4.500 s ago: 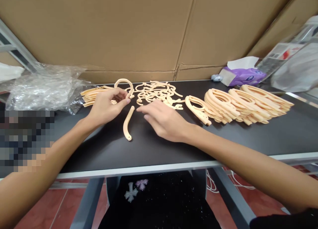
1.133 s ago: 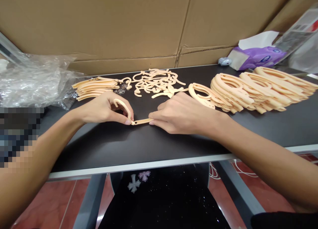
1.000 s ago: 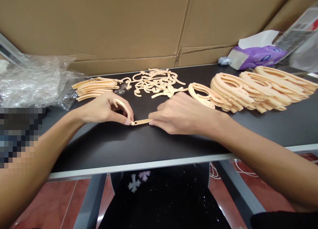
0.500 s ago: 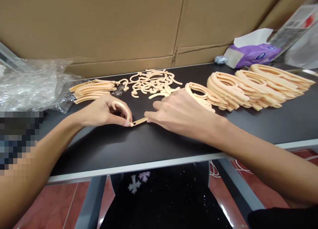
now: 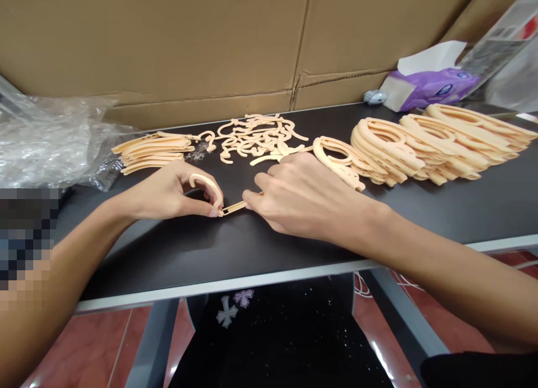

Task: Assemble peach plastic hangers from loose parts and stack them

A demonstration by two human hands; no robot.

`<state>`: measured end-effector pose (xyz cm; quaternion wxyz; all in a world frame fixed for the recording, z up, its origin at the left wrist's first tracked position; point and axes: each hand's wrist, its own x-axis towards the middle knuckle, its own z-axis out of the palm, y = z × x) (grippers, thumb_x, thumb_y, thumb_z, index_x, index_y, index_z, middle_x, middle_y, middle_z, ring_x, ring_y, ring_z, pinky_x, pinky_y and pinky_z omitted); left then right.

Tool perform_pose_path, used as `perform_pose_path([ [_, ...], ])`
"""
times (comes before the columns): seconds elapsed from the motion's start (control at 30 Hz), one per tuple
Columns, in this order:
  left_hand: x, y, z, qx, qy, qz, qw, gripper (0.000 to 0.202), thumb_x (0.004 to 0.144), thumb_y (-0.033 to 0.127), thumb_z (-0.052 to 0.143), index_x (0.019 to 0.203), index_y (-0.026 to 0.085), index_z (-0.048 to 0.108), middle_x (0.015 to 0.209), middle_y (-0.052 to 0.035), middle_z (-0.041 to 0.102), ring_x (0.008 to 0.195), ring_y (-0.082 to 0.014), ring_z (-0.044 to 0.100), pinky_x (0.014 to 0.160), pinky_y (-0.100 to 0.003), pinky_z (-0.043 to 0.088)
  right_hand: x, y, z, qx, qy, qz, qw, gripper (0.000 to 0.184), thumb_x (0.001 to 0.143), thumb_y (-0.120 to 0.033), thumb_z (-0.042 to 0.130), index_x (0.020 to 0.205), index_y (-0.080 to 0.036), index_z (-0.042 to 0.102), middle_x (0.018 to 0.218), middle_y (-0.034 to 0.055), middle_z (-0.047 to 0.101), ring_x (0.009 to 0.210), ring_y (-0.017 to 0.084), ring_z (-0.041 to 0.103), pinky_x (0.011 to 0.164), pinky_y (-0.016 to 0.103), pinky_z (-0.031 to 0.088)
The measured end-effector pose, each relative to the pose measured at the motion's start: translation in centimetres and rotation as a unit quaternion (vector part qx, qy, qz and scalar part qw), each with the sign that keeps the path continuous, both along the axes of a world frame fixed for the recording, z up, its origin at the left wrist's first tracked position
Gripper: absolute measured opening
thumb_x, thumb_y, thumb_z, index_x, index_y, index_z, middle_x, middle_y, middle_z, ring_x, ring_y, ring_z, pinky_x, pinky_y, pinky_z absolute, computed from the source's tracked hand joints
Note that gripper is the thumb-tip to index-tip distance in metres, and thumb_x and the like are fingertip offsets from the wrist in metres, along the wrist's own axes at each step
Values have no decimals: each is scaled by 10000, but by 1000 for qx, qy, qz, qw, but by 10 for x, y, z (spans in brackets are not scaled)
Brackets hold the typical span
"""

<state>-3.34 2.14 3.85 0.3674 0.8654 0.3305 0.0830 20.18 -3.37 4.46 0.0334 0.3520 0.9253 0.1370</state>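
My left hand (image 5: 170,193) pinches the base of a cream plastic hanger hook (image 5: 209,181), whose curve arches up over my fingers. The hook's base touches the end of a slim, channelled cream hanger arm (image 5: 235,207). That bar's other end is gripped by my right hand (image 5: 290,200), which hides part of it. Beyond my hands lies a tangled pile of loose hooks (image 5: 256,138). A stack of slim hanger arms (image 5: 155,151) sits behind my left hand. To the right, overlapping hanger pieces with oval openings (image 5: 380,149) lie in several bunches.
Crumpled clear plastic bags (image 5: 54,144) cover the table's left end. A purple tissue pack (image 5: 437,85) stands at the back right beside a small pale object (image 5: 375,97). Cardboard (image 5: 189,46) rises along the back edge. The black table (image 5: 235,253) has a light metal front edge.
Both hands keep their grips on the hook and hanger arm, with only a slight shift. The view has moved a little.
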Motion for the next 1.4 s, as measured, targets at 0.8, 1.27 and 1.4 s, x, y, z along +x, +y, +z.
perform_pose_path([
  [0.8, -7, 3, 4, -46, 4, -35, 998, 47, 878, 164, 704, 850, 153, 741, 844, -19, 753, 801, -135, 671, 758, -233, 507, -1, 2, -1, -16, 25, 29, 999, 270, 870, -125, 507, 767, -160, 754, 640, 100, 677, 643, 197, 577, 613, 334, 218],
  [1.27, -5, 3, 1, -103, -32, -32, 994, 28, 878, 110, 694, 856, 108, 678, 827, -33, 725, 796, -114, 664, 773, -221, 513, 0, 1, -3, -15, 35, 39, 999, 275, 885, -134, 499, 744, -151, 734, 660, 99, 680, 641, 188, 578, 607, 330, 204],
  [1.4, -4, 3, 2, -93, -18, -30, 995, 33, 867, 112, 695, 837, 124, 690, 817, -22, 729, 792, -111, 665, 769, -213, 513, 0, 2, -5, -10, 40, 43, 998, 271, 877, -125, 500, 751, -148, 739, 679, 104, 689, 651, 189, 584, 613, 330, 213],
])
